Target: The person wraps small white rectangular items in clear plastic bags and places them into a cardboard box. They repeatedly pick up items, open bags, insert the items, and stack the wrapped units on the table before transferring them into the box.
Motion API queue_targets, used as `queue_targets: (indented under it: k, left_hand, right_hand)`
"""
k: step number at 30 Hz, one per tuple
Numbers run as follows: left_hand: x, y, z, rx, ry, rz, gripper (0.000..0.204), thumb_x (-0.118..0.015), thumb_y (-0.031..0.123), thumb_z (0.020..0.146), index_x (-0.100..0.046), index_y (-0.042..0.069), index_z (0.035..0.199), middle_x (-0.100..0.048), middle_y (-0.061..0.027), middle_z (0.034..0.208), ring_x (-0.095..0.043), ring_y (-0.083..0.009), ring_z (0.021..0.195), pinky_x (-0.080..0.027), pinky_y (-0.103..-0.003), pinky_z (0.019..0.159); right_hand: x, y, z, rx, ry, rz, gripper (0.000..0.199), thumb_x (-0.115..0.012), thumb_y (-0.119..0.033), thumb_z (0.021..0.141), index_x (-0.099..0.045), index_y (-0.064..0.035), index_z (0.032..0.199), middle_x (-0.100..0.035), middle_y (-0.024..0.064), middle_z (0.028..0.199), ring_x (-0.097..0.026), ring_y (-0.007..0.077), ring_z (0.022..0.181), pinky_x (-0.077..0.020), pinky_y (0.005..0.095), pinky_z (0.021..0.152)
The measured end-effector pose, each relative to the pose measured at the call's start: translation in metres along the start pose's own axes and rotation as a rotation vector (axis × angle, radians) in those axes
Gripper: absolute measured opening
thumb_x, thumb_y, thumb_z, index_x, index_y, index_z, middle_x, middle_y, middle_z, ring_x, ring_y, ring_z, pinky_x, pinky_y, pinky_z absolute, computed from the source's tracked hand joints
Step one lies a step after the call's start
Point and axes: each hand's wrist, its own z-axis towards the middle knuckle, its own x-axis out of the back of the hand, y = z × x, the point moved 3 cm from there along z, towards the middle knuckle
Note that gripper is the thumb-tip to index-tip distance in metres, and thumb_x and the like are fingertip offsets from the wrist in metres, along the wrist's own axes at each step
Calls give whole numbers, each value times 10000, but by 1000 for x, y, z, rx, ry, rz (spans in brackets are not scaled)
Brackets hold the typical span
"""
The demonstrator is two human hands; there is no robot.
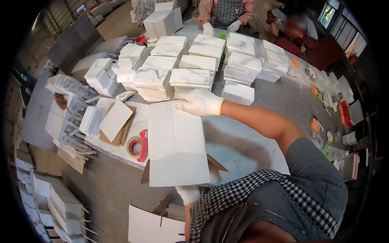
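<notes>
A white cardboard carton is in front of me, its brown-lined flaps spread at the near end. My right hand, in a white knitted glove with a yellow cuff, is closed over the carton's far edge. At the near end, my left hand, also gloved, reaches behind the carton; its fingers are hidden. Just left of the carton, a red tape dispenser with a roll of tape lies on the marble-like tabletop. Stacks of white, grey-veined tiles stand beyond my right hand.
Flat white and brown cardboard sheets lie left of the dispenser. An open carton sits below, near my left arm. Another carton stands at the far side. Two people work across the table. Orange-handled tools lie at the right.
</notes>
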Motion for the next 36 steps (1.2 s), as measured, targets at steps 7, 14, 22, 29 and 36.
queue_targets:
  k: [7, 14, 22, 29, 36]
  left_hand:
    - [-16, -6, 40, 20, -75, -26, 598, -536, 443, 1006, -450, 39, 1438, -562, -145, 1368, -560, -298, 1237, -488, -432, 1012]
    - [-6, -3, 32, -1, -80, -9, 609, -507, 465, 1011, -438, 46, 1447, -544, -139, 1389, -541, -301, 1261, -478, -436, 1028]
    - [-10, -12, 33, 18, -69, -21, 622, -474, 491, 1016, -424, 54, 1456, -525, -133, 1414, -519, -305, 1288, -466, -441, 1047]
    - [-25, -15, 59, 6, -78, -9, 635, -445, 513, 1020, -413, 61, 1465, -507, -127, 1436, -500, -309, 1311, -455, -445, 1063]
    - [-19, -7, 30, -66, -81, 15, 648, -416, 536, 1025, -401, 69, 1474, -490, -122, 1457, -481, -312, 1335, -445, -449, 1079]
  right_hand:
    - [1, -13, 4, -38, -5, -34, 545, -472, -482, 980, -600, -80, 1324, -670, 255, 1161, -647, 419, 1058, -493, 471, 940]
    - [9, -17, 0, -109, -31, 14, 562, -517, -462, 973, -581, -67, 1367, -656, 245, 1236, -627, 405, 1142, -481, 422, 999]
    - [5, -17, 0, -117, -23, 21, 552, -531, -449, 966, -601, -40, 1330, -665, 254, 1216, -635, 407, 1130, -488, 427, 984]
    - [1, -9, 0, -40, 93, 26, 503, -482, -467, 975, -631, -75, 1253, -681, 271, 1107, -648, 440, 1037, -491, 497, 913]
    - [4, -5, 7, 28, 98, -36, 550, -479, -489, 990, -608, -52, 1297, -658, 275, 1187, -621, 452, 1103, -484, 478, 954]
